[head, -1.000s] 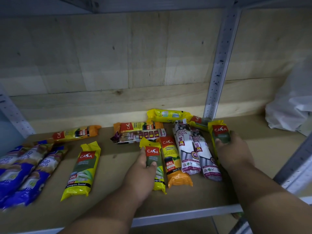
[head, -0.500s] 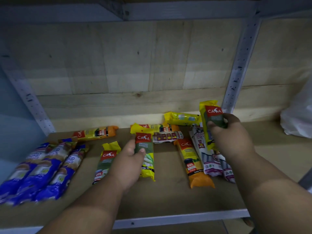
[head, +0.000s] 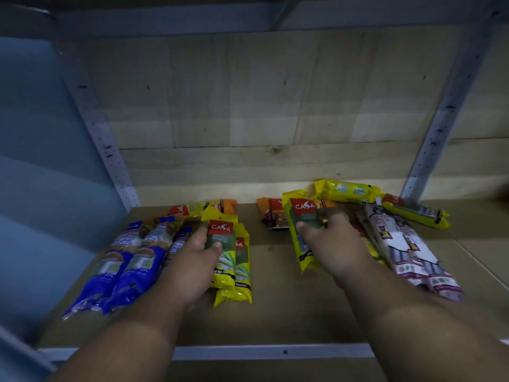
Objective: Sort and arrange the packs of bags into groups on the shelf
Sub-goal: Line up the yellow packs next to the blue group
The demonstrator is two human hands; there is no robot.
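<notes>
My left hand grips a yellow-green Casa pack and holds it partly over a matching yellow-green pack lying on the wooden shelf. My right hand grips another yellow-green Casa pack, lifted and tilted above the shelf's middle. Three blue packs lie side by side at the left. White-purple packs lie at the right, partly under my right forearm. Yellow-orange packs sit at the back.
Two more yellow packs lie at the back right by the metal upright. A second upright stands at the left beside a blue wall. The wooden back panel closes the shelf; a metal rail edges its front.
My left hand has carried its yellow-green pack leftward onto the matching pack. My right hand has lifted its pack from the right side and brought it left toward the middle.
</notes>
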